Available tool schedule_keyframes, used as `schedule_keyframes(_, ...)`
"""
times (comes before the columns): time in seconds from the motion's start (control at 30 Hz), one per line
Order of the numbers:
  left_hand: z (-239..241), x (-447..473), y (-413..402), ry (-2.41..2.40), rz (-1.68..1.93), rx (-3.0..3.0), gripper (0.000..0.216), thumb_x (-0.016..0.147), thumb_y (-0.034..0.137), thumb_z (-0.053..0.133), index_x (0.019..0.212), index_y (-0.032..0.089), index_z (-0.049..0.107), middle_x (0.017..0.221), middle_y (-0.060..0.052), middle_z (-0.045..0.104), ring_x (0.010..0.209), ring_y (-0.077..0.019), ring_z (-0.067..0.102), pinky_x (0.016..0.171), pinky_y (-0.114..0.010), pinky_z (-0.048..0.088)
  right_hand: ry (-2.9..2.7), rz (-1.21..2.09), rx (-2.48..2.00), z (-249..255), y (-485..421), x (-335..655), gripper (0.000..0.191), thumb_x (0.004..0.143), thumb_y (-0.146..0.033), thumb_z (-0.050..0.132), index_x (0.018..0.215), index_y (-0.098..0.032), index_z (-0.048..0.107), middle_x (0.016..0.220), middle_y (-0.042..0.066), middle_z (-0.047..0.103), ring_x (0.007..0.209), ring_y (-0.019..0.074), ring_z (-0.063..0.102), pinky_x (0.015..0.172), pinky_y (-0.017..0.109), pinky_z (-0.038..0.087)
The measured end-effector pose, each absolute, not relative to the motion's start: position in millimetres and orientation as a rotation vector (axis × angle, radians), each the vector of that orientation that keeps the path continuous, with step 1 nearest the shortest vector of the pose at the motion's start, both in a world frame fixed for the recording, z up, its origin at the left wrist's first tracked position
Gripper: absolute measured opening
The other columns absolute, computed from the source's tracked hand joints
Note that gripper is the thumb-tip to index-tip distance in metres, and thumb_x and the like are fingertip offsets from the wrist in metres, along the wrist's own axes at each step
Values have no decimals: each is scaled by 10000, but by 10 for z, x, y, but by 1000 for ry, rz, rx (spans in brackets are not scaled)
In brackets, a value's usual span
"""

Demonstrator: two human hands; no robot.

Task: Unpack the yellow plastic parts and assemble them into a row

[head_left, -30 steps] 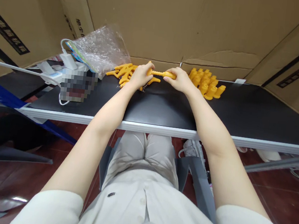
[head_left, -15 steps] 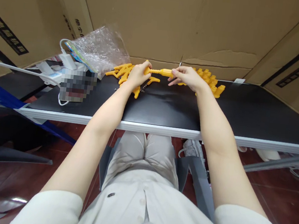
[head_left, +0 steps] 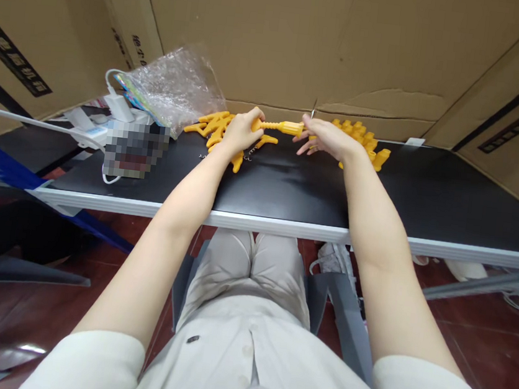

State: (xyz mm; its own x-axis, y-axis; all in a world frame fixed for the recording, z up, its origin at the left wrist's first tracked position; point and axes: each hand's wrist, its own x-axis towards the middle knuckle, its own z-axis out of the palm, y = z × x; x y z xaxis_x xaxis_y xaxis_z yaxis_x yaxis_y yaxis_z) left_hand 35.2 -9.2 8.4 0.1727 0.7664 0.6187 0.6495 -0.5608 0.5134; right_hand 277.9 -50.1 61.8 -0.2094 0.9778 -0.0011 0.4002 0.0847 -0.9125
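Note:
My left hand [head_left: 243,129] is closed around the handle of a yellow plastic screw-like piece [head_left: 271,126], held level above the table. Its ribbed shaft points right and carries a yellow fluted sleeve [head_left: 290,127] at the far end. My right hand [head_left: 329,139] is beside the sleeve's end, fingers spread; whether a fingertip touches it I cannot tell. Under and around my left hand lie several yellow handles [head_left: 213,125], with thin wavy metal parts showing near them. Behind my right hand stand several yellow sleeves [head_left: 355,130] in a cluster, partly hidden by the hand.
A clear plastic bag [head_left: 178,85] lies at the back left. Beside it are a white power strip with plugs [head_left: 119,107], a white cable [head_left: 38,120] and a blurred-out object [head_left: 136,149]. Cardboard [head_left: 281,41] walls in the black table [head_left: 283,191] behind.
The fingers of my right hand have loosened and spread from the sleeve, and the hand has shifted slightly right. My left hand keeps its hold on the yellow piece.

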Motion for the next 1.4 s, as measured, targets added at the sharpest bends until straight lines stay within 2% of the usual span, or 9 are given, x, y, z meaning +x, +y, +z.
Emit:
schedule_keyframes(0.07, 78, 342, -76, 1421, 1337, 2342, 273, 806, 108, 636, 1050, 213, 700, 895, -40, 729, 945, -233, 696, 954, -355, 511, -1711, 1037, -1265, 637, -547, 2785, 271, 937, -328, 800, 1013, -190, 579, 924, 28, 763, 578, 116, 700, 509, 202, 471)
schedule_keyframes(0.13, 83, 342, -74, 1416, 1347, 2367, 283, 803, 105, 634, 1055, 217, 701, 903, -38, 736, 939, -230, 698, 946, -349, 511, -1721, 993, -1236, 625, -554, 2778, 321, 877, -333, 864, 960, -182, 593, 851, 36, 755, 562, 116, 681, 520, 206, 494)
schedule_keyframes(0.3, 129, 389, -121, 1395, 1353, 2418, 297, 814, 106, 624, 1083, 210, 695, 967, -60, 752, 962, -239, 704, 959, -357, 505, -1717, 951, -1320, 532, -414, 2767, 613, 989, -745, 524, 900, -155, 668, 620, 69, 674, 535, 181, 673, 525, 282, 546)
schedule_keyframes(0.47, 126, 423, -117, 1413, 1325, 2435, 305, 818, 111, 618, 1100, 201, 691, 986, -69, 751, 981, -243, 704, 975, -362, 501, -1692, 928, -1298, 473, -276, 2808, 767, 920, -891, 425, 842, -162, 650, 540, 45, 604, 502, 170, 653, 490, 251, 495)
schedule_keyframes(0.73, 98, 355, -82, 1447, 1311, 2451, 314, 801, 119, 628, 1096, 206, 696, 972, -69, 758, 973, -251, 700, 969, -378, 509, -1766, 875, -1103, 530, -402, 2849, 520, 685, -476, 981, 983, -196, 660, 866, 27, 748, 626, 149, 710, 569, 249, 529)
schedule_keyframes(0.87, 134, 372, -112, 1385, 1360, 2470, 321, 797, 110, 623, 1092, 207, 701, 1012, -73, 763, 1016, -248, 698, 993, -368, 503, -1798, 875, -1115, 488, -368, 2846, 565, 824, -733, 771, 828, -183, 639, 740, 77, 726, 575, 165, 687, 590, 288, 563)
schedule_keyframes(1.0, 147, 402, -114, 1355, 1382, 2477, 328, 794, 104, 615, 1093, 211, 700, 1040, -73, 760, 1049, -249, 696, 1012, -365, 498, -1779, 903, -1178, 389, -250, 2849, 780, 842, -925, 529, 875, -162, 687, 646, 92, 684, 582, 218, 703, 588, 335, 582)
schedule_keyframes(1.23, 121, 426, -91, 1403, 1342, 2447, 340, 800, 106, 616, 1111, 219, 694, 1028, -72, 750, 1114, -266, 695, 1034, -368, 492, -1764, 989, -1299, 361, -190, 2849, 903, 849, -990, 348, 929, -168, 714, 557, 72, 643, 461, 187, 639, 489, 301, 537)
schedule_keyframes(1.4, 126, 427, -110, 1424, 1392, 2399, 322, 803, 110, 613, 1094, 221, 692, 985, -55, 755, 1044, -247, 704, 995, -358, 506, -1745, 1024, -1194, 481, -316, 2882, 623, 800, -743, 789, 1078, -202, 658, 858, 68, 772, 573, 169, 698, 506, 264, 529)
